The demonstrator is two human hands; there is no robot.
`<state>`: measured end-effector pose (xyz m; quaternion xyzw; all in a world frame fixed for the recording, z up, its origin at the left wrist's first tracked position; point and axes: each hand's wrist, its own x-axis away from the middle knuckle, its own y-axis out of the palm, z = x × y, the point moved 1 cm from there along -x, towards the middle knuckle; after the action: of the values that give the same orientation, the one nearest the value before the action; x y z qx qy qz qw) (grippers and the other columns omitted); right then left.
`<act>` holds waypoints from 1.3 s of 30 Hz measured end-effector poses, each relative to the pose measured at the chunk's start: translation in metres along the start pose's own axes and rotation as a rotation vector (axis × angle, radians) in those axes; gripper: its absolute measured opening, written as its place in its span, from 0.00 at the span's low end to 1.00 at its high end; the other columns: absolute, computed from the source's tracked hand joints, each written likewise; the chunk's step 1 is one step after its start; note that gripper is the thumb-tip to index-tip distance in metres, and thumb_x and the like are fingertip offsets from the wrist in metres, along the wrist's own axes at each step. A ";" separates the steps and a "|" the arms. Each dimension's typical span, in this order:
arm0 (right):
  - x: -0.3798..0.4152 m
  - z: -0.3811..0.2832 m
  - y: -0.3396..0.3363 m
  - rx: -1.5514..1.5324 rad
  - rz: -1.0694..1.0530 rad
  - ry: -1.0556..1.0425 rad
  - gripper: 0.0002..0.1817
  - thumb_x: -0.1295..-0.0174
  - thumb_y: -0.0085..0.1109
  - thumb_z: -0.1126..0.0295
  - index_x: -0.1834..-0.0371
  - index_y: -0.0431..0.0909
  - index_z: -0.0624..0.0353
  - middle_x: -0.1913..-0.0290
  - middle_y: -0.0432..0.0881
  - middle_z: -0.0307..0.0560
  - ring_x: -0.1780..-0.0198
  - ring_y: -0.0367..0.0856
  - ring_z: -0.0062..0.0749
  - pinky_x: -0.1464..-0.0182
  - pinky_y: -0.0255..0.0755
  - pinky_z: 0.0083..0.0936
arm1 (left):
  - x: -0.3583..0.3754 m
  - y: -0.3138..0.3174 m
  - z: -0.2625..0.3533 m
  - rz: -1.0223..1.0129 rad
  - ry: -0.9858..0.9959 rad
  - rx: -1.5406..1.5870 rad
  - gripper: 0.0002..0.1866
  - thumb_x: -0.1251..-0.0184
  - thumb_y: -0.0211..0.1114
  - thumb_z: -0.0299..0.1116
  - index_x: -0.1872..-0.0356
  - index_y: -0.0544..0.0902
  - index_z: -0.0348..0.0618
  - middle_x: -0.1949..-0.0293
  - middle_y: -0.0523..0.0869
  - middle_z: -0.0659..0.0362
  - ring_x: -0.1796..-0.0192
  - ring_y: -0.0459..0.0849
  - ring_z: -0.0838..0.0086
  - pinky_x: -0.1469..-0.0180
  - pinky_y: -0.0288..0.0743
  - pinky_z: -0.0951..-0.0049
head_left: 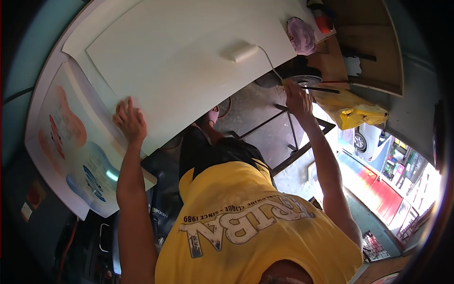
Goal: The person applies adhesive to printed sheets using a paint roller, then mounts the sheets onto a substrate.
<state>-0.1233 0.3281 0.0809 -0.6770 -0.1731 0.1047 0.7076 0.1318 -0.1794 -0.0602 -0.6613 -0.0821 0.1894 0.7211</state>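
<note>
My right hand (298, 100) grips the handle of a paint roller, its thin wire frame reaching out over the table. The white roller sleeve (245, 53) rests against a large white sheet (175, 52) and casts a small shadow. Near the lower left edge of that sheet, my left hand (130, 120) lies with its fingers apart, pressing on the surface. Beside it, a printed sheet (75, 142) with red and blue shapes curls up along the table's left end.
A bundled purple cloth (301, 36) and a red-and-black object (323, 21) sit at the table's far right. Beyond the table edge are a black fan (305, 75), a yellow bag (359, 113) and a dark metal frame (302, 158) on the floor. Bright daylight enters at right.
</note>
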 end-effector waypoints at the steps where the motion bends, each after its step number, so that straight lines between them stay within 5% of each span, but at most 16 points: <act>1: 0.025 0.010 -0.002 0.012 0.008 -0.021 0.13 0.24 0.54 0.58 0.41 0.77 0.43 0.67 0.88 0.53 0.67 0.89 0.54 0.69 0.81 0.49 | 0.000 -0.001 0.000 -0.007 -0.003 -0.002 0.34 0.23 0.59 0.42 0.19 0.62 0.55 0.23 0.60 0.48 0.19 0.56 0.54 0.24 0.48 0.34; 6: 0.102 0.049 -0.023 0.029 -0.117 0.006 0.15 0.26 0.57 0.62 0.38 0.78 0.44 0.69 0.86 0.51 0.68 0.88 0.52 0.67 0.81 0.47 | -0.001 -0.002 0.001 -0.005 -0.008 0.011 0.31 0.20 0.53 0.44 0.19 0.63 0.54 0.23 0.63 0.46 0.19 0.57 0.51 0.23 0.45 0.34; 8: 0.093 0.058 -0.027 -0.068 -0.001 -0.013 0.13 0.26 0.59 0.64 0.42 0.82 0.50 0.66 0.87 0.53 0.66 0.88 0.52 0.65 0.81 0.44 | -0.002 -0.002 0.000 -0.015 -0.011 0.006 0.31 0.20 0.53 0.44 0.19 0.63 0.54 0.23 0.63 0.46 0.19 0.57 0.51 0.23 0.45 0.33; 10: 0.061 0.048 -0.039 -0.126 0.067 0.001 0.12 0.27 0.60 0.66 0.46 0.85 0.57 0.61 0.89 0.56 0.63 0.89 0.53 0.63 0.81 0.41 | -0.001 -0.004 0.001 -0.028 -0.012 0.005 0.32 0.21 0.55 0.43 0.19 0.62 0.54 0.22 0.61 0.47 0.19 0.56 0.51 0.23 0.46 0.32; 11: 0.035 0.046 -0.033 -0.154 0.125 -0.021 0.15 0.28 0.61 0.65 0.41 0.83 0.51 0.61 0.89 0.54 0.64 0.89 0.53 0.65 0.81 0.46 | -0.002 -0.005 0.002 -0.031 -0.012 0.003 0.33 0.22 0.56 0.42 0.19 0.62 0.54 0.22 0.60 0.47 0.19 0.55 0.52 0.24 0.46 0.32; 17: -0.104 0.007 -0.014 -0.123 0.146 -0.010 0.12 0.24 0.51 0.58 0.48 0.81 0.48 0.62 0.89 0.54 0.60 0.88 0.58 0.59 0.81 0.53 | -0.002 -0.005 0.000 -0.009 0.012 0.002 0.32 0.22 0.54 0.44 0.19 0.63 0.53 0.22 0.60 0.45 0.20 0.56 0.50 0.24 0.48 0.30; 26: -0.141 0.012 -0.002 -0.070 0.017 -0.051 0.12 0.23 0.51 0.56 0.49 0.80 0.48 0.63 0.89 0.55 0.60 0.88 0.60 0.59 0.82 0.55 | -0.002 -0.005 0.001 0.016 0.022 -0.015 0.31 0.21 0.54 0.44 0.20 0.64 0.53 0.23 0.62 0.46 0.21 0.59 0.50 0.25 0.49 0.32; 31: -0.116 0.028 0.002 0.010 0.001 -0.040 0.13 0.24 0.51 0.57 0.47 0.79 0.49 0.63 0.88 0.58 0.58 0.88 0.59 0.56 0.82 0.54 | -0.002 -0.004 0.001 -0.006 0.032 0.004 0.31 0.20 0.54 0.45 0.20 0.63 0.54 0.23 0.61 0.46 0.20 0.57 0.52 0.23 0.47 0.34; 37: 0.026 0.108 0.022 -0.001 0.032 -0.062 0.15 0.29 0.57 0.66 0.41 0.81 0.51 0.62 0.89 0.53 0.63 0.90 0.53 0.63 0.83 0.50 | 0.000 0.000 -0.006 0.037 0.043 -0.016 0.29 0.18 0.50 0.46 0.20 0.63 0.52 0.24 0.64 0.47 0.20 0.59 0.52 0.24 0.49 0.37; 39: 0.058 0.126 0.012 0.074 -0.349 0.028 0.24 0.30 0.60 0.57 0.34 0.77 0.53 0.44 0.85 0.54 0.45 0.87 0.44 0.52 0.84 0.44 | -0.001 0.018 -0.016 0.141 0.127 0.120 0.29 0.15 0.44 0.51 0.23 0.68 0.47 0.28 0.72 0.45 0.24 0.66 0.49 0.25 0.53 0.40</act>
<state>-0.1177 0.4671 0.0782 -0.6115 -0.2742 -0.0227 0.7418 0.1336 -0.1938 -0.0796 -0.6316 0.0219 0.2022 0.7482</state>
